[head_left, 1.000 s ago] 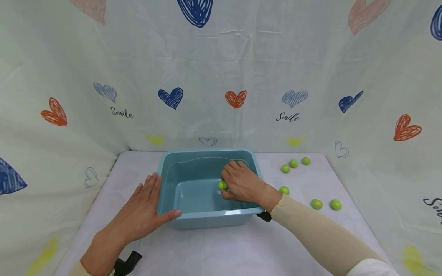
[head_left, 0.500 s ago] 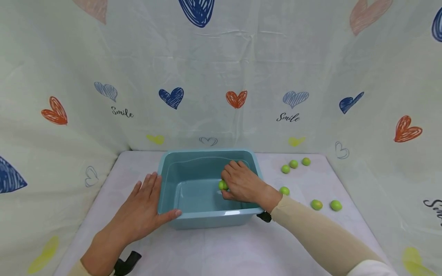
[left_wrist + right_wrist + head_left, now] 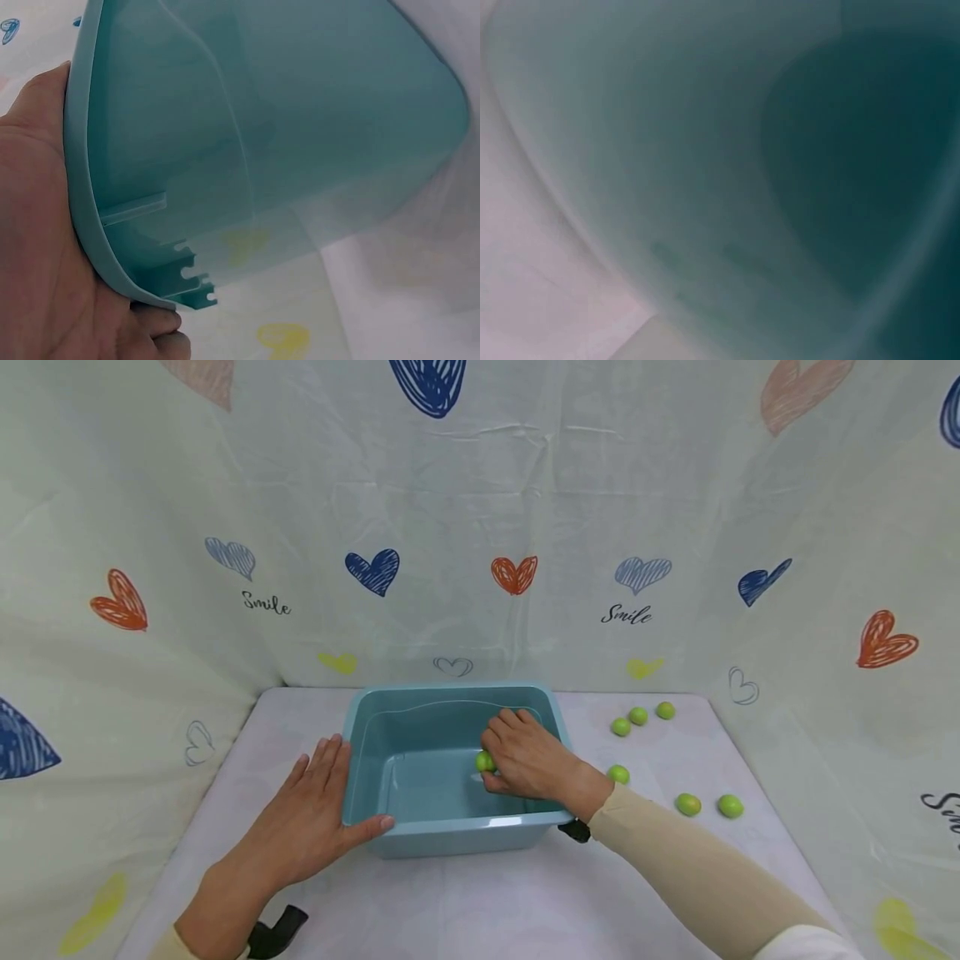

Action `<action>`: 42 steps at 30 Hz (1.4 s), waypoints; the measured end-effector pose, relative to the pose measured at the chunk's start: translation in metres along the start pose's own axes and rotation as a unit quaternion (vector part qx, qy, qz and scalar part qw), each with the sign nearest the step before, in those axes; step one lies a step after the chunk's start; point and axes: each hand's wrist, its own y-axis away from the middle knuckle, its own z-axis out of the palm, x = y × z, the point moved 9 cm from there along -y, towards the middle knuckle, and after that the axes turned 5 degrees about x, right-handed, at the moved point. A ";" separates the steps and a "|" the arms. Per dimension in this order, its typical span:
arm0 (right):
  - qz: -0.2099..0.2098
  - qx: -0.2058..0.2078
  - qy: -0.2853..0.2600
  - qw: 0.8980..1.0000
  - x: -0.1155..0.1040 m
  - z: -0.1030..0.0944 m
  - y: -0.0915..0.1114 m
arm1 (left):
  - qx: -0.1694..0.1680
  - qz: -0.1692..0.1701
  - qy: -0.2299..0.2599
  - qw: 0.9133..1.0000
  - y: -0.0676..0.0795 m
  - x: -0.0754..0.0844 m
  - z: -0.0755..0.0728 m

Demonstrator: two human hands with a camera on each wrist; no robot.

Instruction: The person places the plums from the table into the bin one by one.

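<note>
A light blue plastic basin stands on the white-covered table. My left hand rests against its near left corner, fingers straight along the left side and thumb on the front rim. In the left wrist view, the left palm lies along the outside of the basin's rim. Reaching inside the basin, my right hand curls its fingers round small round green fruits; part of them is hidden by the fingers. Only the basin's wall, close and blurred, fills most of the right wrist view.
Three green fruits lie at the back right of the table. Another fruit is beside the right wrist. Two more, one of them a yellowish-green fruit, sit past the forearm. A heart-patterned curtain encloses the table.
</note>
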 end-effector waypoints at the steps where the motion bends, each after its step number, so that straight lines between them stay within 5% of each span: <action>1: 0.000 0.001 0.001 1.000 0.000 0.000 0.000 | -0.002 -0.001 0.002 1.000 0.000 0.000 0.000; 29: 0.009 0.005 -0.008 1.000 0.003 -0.003 0.000 | -0.002 -0.001 0.000 1.000 -0.001 0.000 0.000; 36: 0.032 0.040 -0.016 0.999 0.009 -0.019 0.007 | -0.004 0.004 0.001 1.000 0.001 0.002 0.001; 42: 0.077 0.089 -0.013 0.993 0.036 -0.045 0.029 | -0.005 0.000 0.008 1.000 0.001 0.000 0.001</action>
